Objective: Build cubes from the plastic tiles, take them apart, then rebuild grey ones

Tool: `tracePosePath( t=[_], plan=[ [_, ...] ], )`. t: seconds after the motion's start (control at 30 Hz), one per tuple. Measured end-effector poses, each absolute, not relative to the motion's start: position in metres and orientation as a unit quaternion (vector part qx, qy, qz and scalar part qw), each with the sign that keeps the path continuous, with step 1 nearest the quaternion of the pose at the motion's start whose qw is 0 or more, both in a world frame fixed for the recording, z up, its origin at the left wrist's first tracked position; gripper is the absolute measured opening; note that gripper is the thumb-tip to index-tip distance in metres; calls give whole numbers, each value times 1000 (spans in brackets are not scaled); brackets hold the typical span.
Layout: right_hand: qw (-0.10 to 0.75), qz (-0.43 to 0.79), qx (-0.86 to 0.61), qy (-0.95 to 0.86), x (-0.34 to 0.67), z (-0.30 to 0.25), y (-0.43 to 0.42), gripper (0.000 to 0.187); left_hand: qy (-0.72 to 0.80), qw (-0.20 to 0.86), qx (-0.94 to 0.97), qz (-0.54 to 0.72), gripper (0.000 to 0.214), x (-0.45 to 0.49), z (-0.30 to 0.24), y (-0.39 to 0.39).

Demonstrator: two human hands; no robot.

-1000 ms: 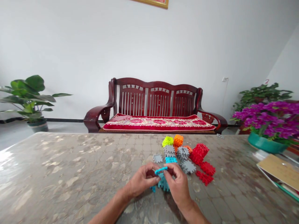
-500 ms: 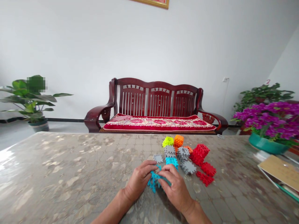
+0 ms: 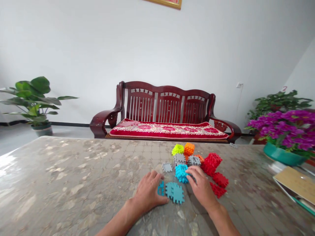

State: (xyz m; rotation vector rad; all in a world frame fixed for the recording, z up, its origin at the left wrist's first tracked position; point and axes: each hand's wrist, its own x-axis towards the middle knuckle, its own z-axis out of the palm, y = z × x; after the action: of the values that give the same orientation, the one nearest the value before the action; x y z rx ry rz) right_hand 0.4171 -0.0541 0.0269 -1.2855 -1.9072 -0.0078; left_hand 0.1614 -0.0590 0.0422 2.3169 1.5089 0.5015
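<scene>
Left hand point(image 3: 150, 191) is lying open at 9 o'clock of flat teal panels point(image 3: 175, 192), apparently not yet joined; right hand point(image 3: 202, 186), ungripping, is touching the teal cube point(image 3: 181, 173) at their 12 o'clock, beside finished cubes point(image 3: 188, 148).

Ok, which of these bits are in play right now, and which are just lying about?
In play: left hand, against the flat blue pieces; right hand, fingers touching the blue cube.
Lying about: grey pieces, yellow-green cube, orange cube, red blocks, flower pot, books.
</scene>
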Motion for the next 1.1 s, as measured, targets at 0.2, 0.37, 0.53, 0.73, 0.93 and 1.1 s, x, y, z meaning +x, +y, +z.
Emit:
tracePosePath(
  t=[0.2,0.37,0.53,0.73,0.93,1.1],
  plan=[
    [384,-12,-496,-779,417,22,-53,15,536,134,823,131,42,158,41,-55],
    [372,-34,-490,-788,419,20,-55,15,535,149,823,123,33,152,38,-49],
    [366,-56,-489,-789,421,17,-54,16,553,169,809,105,37,148,43,-46],
    [382,-112,-486,-778,421,19,-52,19,578,177,790,106,31,147,46,-46],
    [404,-132,-451,-784,402,28,-66,19,565,251,763,190,26,147,33,-41],
    [386,-98,-450,-799,383,27,-75,20,509,343,718,328,18,153,27,-36]
  ],
)
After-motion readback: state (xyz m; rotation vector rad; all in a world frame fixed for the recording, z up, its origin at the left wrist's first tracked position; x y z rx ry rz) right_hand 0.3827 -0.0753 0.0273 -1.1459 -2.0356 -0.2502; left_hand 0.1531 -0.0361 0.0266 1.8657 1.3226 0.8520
